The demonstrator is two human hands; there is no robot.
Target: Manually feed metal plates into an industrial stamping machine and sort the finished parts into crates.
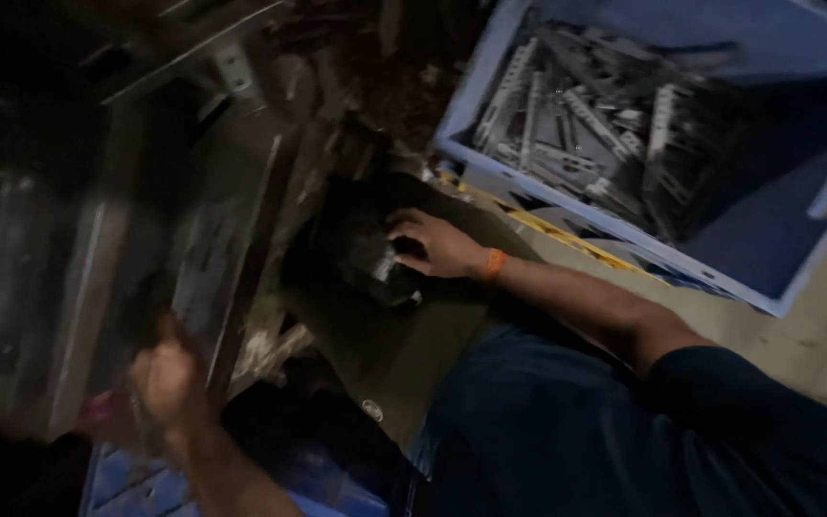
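Head view is showing my right hand [433, 244] gripping a dark metal part [380, 268] on the machine — looking heavy, stiff. I'm holding its edges. Left hand [169, 378] — blurry, can't tell.

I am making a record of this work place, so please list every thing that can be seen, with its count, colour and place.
crate: one, blue plastic, upper right, on the floor.
metal strips: many, too many to count, grey with holes, piled inside the crate.
yellow strip: one, yellow, on the floor along the crate's near wall.
machine: one, dark metal, left and centre; details are blurred.
dark part: one, dark, centre, under the right hand.
lower crate: one, blue, bottom left, partly seen.
wristband: one, orange, on the right wrist.
right hand: resting on the dark part.
left hand: blurred, at the machine's lower edge; grip cannot be told.
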